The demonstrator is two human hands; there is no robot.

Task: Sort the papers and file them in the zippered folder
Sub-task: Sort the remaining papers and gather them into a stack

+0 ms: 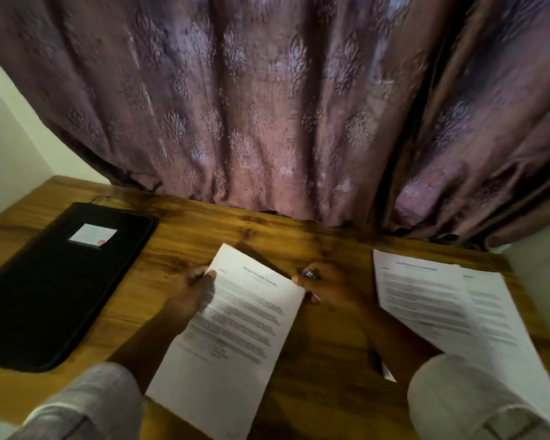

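Observation:
I hold one printed sheet [232, 325] up over the middle of the wooden table, tilted slightly to the right. My left hand [191, 292] pinches its upper left edge. My right hand [323, 285] grips its upper right corner, and a small dark object shows between those fingers. The black zippered folder [45, 290] lies closed and flat on the left of the table, with a white label [92, 234] on its cover. A spread of other printed papers [451, 315] lies on the right side of the table, overlapping one another.
The wooden table [324, 354] runs across the view. A purple patterned curtain [267, 106] hangs behind it, its hem resting on the back edge. A white wall [10, 147] stands at the left. My pale sleeves fill the lower corners.

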